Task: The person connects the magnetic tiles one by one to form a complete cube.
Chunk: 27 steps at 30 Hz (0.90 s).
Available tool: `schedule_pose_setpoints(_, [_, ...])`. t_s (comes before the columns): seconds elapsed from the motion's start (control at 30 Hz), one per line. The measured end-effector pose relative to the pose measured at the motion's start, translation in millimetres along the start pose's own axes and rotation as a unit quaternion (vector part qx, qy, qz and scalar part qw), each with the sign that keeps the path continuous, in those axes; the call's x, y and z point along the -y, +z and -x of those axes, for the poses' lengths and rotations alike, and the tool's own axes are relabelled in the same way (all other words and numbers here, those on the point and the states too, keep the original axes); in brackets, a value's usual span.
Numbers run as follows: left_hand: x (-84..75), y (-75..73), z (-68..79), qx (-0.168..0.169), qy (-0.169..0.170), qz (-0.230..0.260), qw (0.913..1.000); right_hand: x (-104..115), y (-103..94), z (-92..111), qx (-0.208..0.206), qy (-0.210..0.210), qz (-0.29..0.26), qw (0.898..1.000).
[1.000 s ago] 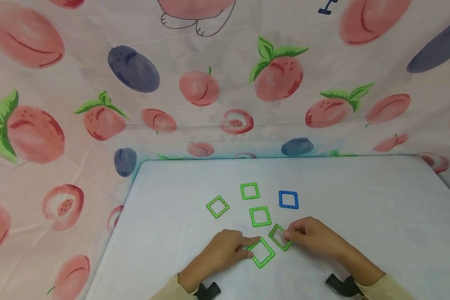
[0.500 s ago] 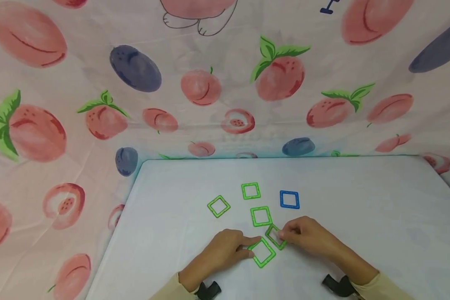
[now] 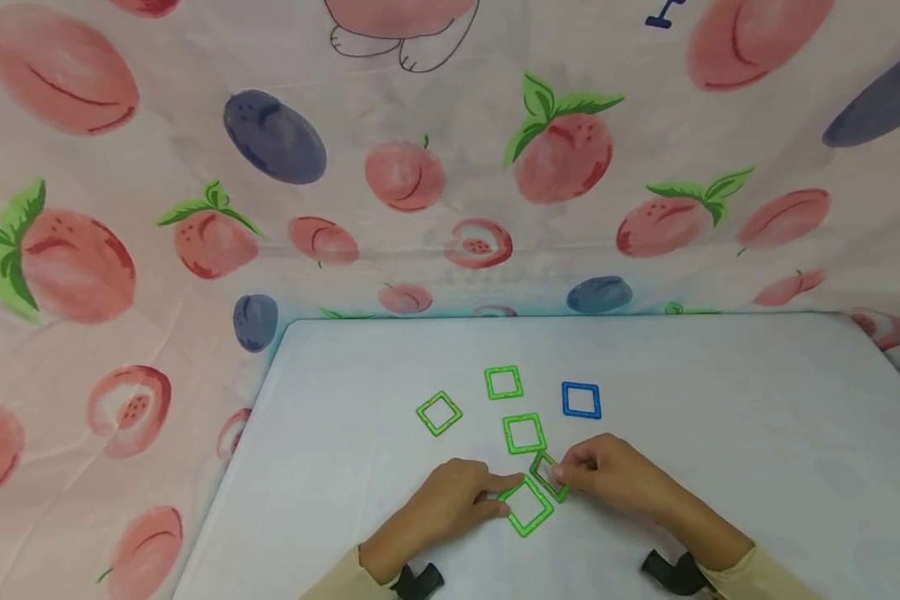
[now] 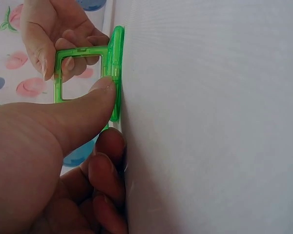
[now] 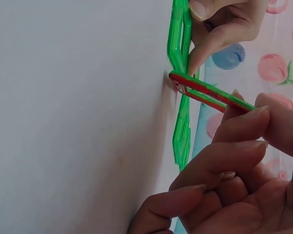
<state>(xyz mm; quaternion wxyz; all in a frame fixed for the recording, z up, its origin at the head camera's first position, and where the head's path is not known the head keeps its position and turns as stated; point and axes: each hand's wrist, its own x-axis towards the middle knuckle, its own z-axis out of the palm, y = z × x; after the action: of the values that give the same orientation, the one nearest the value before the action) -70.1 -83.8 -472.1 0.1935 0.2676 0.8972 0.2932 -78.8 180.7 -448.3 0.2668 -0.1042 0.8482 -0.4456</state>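
Note:
My left hand (image 3: pixel 457 500) holds a green square magnetic tile (image 3: pixel 537 522) flat on the table, index finger at its far corner and thumb at its left side. My right hand (image 3: pixel 607 473) pinches a second green square tile (image 3: pixel 546 487) by its right part, between thumb and fingers. That second tile stands on edge beside the flat one; in the left wrist view the upright tile (image 4: pixel 83 50) rises from the flat tile (image 4: pixel 117 63). In the right wrist view the held tile (image 5: pixel 210 88) shows a red tint along its side.
Beyond the hands lie a green square tile (image 3: pixel 507 435), another green tile (image 3: pixel 487 385) and a third green tile (image 3: pixel 426 422) turned cornerwise. A blue square tile (image 3: pixel 565 400) lies to their right. Fruit-printed cloth (image 3: pixel 420 100) hangs behind the white table (image 3: pixel 720 400).
My right hand has moved left with its tile, bringing it close against the flat tile. My left hand and the other tiles have stayed in place.

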Motion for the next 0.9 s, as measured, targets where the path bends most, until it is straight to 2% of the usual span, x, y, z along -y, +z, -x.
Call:
schedule_pose_setpoints(0.23, [-2.9,-1.2,-0.2,-0.003,-0.013,-0.004,0.9999,1.0,0.2,-1.9,0.013,-0.006,-0.005,1.0])
schedule_pose_setpoints(0.67, [-1.5,-1.6,-1.7,-0.012,0.008,-0.021,0.9997,4.2,4.6,-3.3,0.028,-0.026,-0.001,0.999])
schedule_pose_setpoints(0.9, [-6.2,-1.5,-0.6,-0.016,0.008,-0.033,0.9993,1.7,1.7,0.6,0.032,-0.025,0.009,0.999])
